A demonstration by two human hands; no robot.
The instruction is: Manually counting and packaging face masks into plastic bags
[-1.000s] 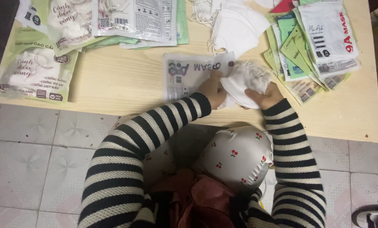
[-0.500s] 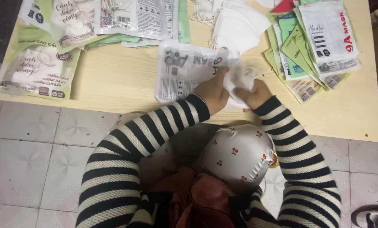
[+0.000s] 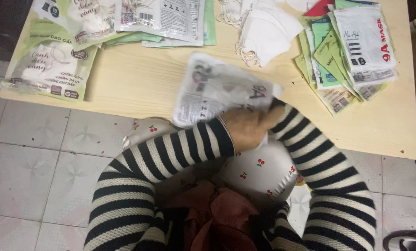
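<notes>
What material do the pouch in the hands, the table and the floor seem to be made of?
The pouch looks like thin glossy plastic film: it crumples and catches light. The left hand grips it; the right hand is hidden behind. The table seems pale wood or a wood-look laminate, with fine grain lines and a matt finish. The floor appears to be glazed ceramic tile, with grout lines and a faint pattern.

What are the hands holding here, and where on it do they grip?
A flat plastic mask packet, gripped at its near right end. The left hand covers that end; the right hand is hidden behind it, so its grip cannot be told.
</notes>
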